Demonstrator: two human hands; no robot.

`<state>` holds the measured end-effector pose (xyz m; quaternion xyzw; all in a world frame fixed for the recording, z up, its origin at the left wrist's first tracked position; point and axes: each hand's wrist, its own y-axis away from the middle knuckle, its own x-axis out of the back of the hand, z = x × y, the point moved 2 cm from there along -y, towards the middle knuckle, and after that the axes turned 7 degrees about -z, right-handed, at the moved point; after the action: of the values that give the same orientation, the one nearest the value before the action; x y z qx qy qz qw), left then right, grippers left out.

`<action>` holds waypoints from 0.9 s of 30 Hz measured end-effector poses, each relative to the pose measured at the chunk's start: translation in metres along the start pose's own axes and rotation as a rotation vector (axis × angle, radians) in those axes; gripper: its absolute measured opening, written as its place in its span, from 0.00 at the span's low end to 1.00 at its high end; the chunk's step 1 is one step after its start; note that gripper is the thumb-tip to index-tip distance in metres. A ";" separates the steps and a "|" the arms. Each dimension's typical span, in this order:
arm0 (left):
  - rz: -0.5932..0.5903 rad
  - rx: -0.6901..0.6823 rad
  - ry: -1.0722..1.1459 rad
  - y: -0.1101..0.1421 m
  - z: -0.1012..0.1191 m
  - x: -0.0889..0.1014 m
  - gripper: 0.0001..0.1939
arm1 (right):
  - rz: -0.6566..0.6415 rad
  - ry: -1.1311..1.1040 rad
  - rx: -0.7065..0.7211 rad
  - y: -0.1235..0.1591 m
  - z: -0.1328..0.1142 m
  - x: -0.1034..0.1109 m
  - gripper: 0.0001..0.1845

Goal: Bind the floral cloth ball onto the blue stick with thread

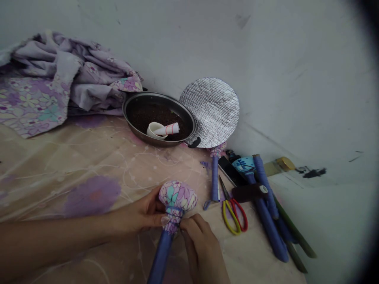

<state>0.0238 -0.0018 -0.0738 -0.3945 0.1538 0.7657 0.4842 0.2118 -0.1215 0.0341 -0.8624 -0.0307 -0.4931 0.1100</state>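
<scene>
My two hands hold a round floral fabric bundle (177, 197) tied at the neck onto a blue-wrapped stick (160, 256), which runs down out of the frame. My left hand (139, 215) cups the bundle's left side and neck. My right hand (201, 248) pinches the gathered fabric below the head, close to the stick. Just right of them, a pair of scissors (232, 213) with yellow and red handles lies on the covered surface. A second blue-wrapped stick (214, 179) stands nearby, its top hidden behind a round foil mat (209, 112).
A dark pan (158, 118) holds dark granules, a white cup and a paper roll. Purple floral cloth (56, 85) lies bunched at the back left. Several blue-wrapped sticks (268, 221), a black phone (231, 171) and green rods (296, 236) lie at the right. A wall rises behind.
</scene>
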 end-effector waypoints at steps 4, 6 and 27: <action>0.013 -0.001 -0.022 0.000 0.011 -0.009 0.48 | 0.049 -0.020 0.061 -0.003 0.004 -0.005 0.23; 0.011 0.008 -0.036 0.001 0.016 -0.012 0.43 | 0.074 -0.033 0.102 -0.004 0.006 -0.009 0.22; 0.008 0.018 -0.009 -0.002 0.008 -0.005 0.50 | 0.003 -0.140 0.048 -0.003 0.011 -0.006 0.20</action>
<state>0.0226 0.0010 -0.0649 -0.3863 0.1601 0.7678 0.4854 0.2177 -0.1156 0.0243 -0.8919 -0.0487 -0.4307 0.1291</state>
